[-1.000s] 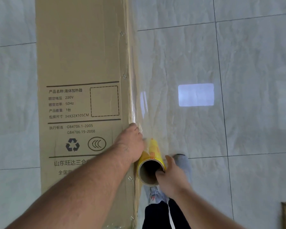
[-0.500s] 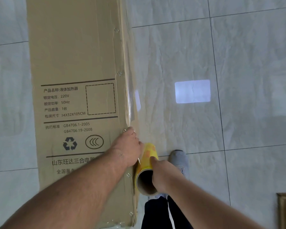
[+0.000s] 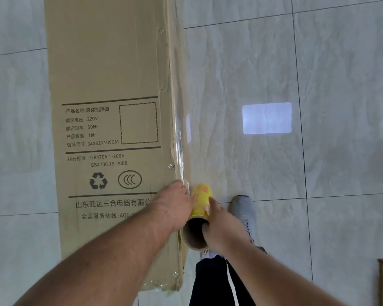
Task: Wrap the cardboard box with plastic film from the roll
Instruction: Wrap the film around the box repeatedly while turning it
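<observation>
Both hands, left hand [image 3: 175, 206] and right hand [image 3: 221, 228], grip the yellow roll [image 3: 198, 208] beside the cardboard box [image 3: 106, 85] (printed "220V", "50Hz", "34X32X105CM").

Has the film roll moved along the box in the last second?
Yes. The yellow roll, gripped by the right hand, has slid slightly toward the person along the right edge of the cardboard box, judged against the printed CCC mark.

Head view, steeply downward, close over both forearms, floor [image 3: 318, 62] beyond
</observation>
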`<state>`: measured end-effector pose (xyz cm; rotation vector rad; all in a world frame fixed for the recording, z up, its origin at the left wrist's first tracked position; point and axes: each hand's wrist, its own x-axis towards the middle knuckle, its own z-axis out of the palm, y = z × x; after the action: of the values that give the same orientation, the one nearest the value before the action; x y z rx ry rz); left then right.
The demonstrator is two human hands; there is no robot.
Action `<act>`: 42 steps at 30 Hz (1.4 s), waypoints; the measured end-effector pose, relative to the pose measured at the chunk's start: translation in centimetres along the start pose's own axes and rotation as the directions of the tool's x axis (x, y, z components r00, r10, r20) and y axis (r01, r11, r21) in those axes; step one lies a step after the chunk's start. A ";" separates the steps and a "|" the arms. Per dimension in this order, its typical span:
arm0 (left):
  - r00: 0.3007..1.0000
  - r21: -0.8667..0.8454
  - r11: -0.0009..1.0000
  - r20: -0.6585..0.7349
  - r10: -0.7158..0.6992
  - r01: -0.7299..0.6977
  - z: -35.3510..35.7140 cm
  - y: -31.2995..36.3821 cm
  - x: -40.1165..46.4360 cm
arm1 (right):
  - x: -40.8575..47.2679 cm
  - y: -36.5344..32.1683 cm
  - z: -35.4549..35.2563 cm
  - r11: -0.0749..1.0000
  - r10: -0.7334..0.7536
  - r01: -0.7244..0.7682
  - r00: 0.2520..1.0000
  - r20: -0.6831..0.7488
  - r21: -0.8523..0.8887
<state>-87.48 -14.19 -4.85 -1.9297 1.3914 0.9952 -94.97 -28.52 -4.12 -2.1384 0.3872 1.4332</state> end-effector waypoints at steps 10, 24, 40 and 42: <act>0.995 -0.068 0.993 -0.018 -0.101 0.099 0.1 1.2 0.1 | -0.5 1.6 1.7 0.961 0.092 -0.100 0.995 0.043 0.259; 0.996 -0.001 0.996 0.008 -0.094 0.094 0.8 2.8 -0.9 | -0.8 0.3 1.5 0.852 -0.057 0.151 0.979 0.198 -0.502; 0.995 -0.080 0.994 -0.063 -0.082 0.077 1.5 4.9 -1.8 | -2.3 3.4 7.8 0.840 0.222 -0.179 0.975 -0.024 0.513; 0.995 -0.080 0.994 -0.046 -0.084 0.080 1.7 5.2 -2.1 | -2.3 3.2 7.0 0.919 0.163 -0.138 0.986 -0.037 0.368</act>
<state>-93.27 -13.36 -4.22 -2.0640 1.3065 0.9821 -102.90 -27.27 -4.91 -1.8873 0.7953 1.2545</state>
